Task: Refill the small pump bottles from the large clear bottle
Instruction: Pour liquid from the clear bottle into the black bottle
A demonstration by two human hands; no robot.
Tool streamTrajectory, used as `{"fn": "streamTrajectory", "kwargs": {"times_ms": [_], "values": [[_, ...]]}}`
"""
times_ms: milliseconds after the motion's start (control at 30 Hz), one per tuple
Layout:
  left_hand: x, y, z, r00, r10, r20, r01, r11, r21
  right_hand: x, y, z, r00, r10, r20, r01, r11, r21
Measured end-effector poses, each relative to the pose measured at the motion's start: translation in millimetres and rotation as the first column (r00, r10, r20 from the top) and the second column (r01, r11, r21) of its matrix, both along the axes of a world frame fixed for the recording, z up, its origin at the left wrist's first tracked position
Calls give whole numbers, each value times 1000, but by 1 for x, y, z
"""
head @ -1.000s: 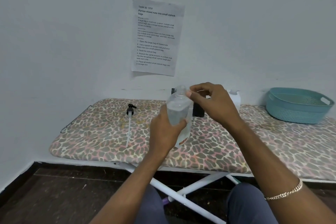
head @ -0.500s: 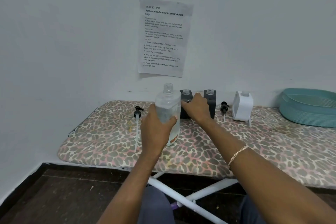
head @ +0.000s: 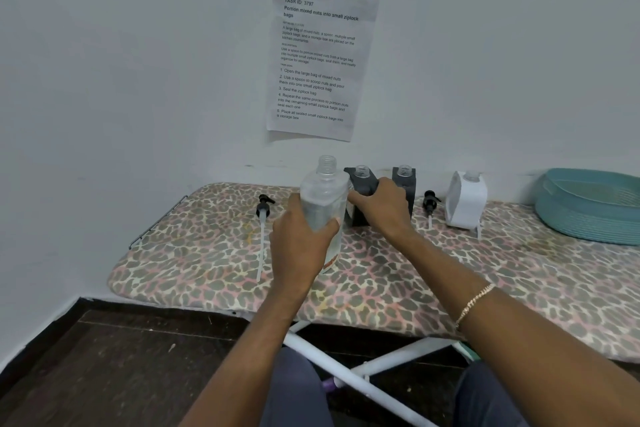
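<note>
Far left on the leopard-print ironing board (head: 207, 253): a black pump head (head: 262, 210), tube attached, lying flat. Next, left hand (head: 299, 246), fingers wrapped round the uncapped large clear bottle (head: 323, 198), upright near the board's middle, liquid level hard to tell. Right hand (head: 384, 208), fingers curled over a dark small bottle (head: 360, 180), slightly tilted, neck open. Beyond, a second dark bottle (head: 403, 180), a second pump head (head: 430, 201), a white bottle (head: 465, 199), necks open, contents unseen. Far right, a teal basket (head: 588, 208).
</note>
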State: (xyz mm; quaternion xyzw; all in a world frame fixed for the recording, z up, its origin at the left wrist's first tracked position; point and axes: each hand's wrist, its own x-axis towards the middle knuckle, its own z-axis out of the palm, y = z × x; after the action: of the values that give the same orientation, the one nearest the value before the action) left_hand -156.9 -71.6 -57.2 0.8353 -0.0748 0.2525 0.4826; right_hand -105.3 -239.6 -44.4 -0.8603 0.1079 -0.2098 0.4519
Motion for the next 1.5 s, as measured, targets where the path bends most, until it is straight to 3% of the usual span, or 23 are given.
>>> {"fn": "streamTrajectory", "kwargs": {"times_ms": [533,667,867,1500], "values": [[-25,-26,1,998,-58,38,54,993,102,-137,-80,-15,996,-78,44,82,991,-106],[-30,-31,3,997,-59,58,51,989,140,-146,-83,-25,995,-93,44,97,989,-112],[-30,-32,-1,995,-49,84,33,982,187,-153,-80,-39,994,-61,94,62,998,-2],[-34,-35,-6,983,14,186,-84,923,375,-152,-67,-58,985,-4,174,3,1000,6]]}}
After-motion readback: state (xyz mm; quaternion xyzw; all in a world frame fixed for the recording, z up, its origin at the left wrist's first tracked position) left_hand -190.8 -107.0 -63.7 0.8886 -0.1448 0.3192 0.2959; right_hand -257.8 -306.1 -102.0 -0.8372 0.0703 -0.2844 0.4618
